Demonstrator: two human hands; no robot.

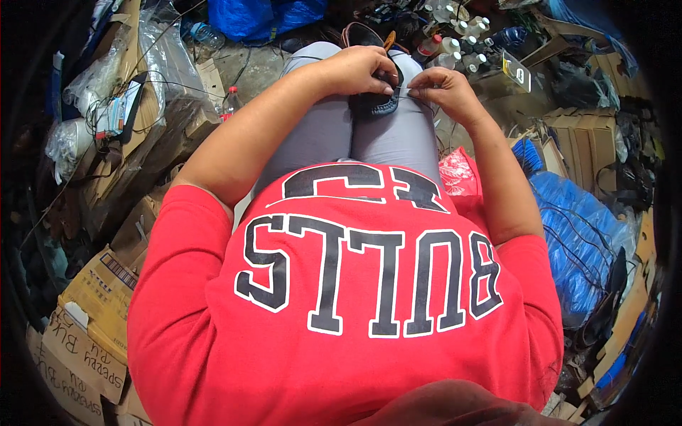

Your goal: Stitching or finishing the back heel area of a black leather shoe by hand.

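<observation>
A dark leather shoe piece point(375, 105) rests on my lap, between my knees in grey trousers. My left hand point(359, 69) lies on top of it, fingers curled and pressing down on its far edge. My right hand point(440, 89) is pinched at the fingertips on something thin, seemingly a needle or thread, right at the piece's edge; it is too small to make out. The two hands nearly touch. My red shirt fills the lower half of the view.
Cardboard boxes point(99, 298) and clear plastic bags point(167, 64) pile at my left. A plastic bottle point(229, 101) stands near my left knee. Several small bottles point(455, 35) cluster ahead. Blue plastic sacks point(575, 234) and more cardboard point(582, 142) sit to my right.
</observation>
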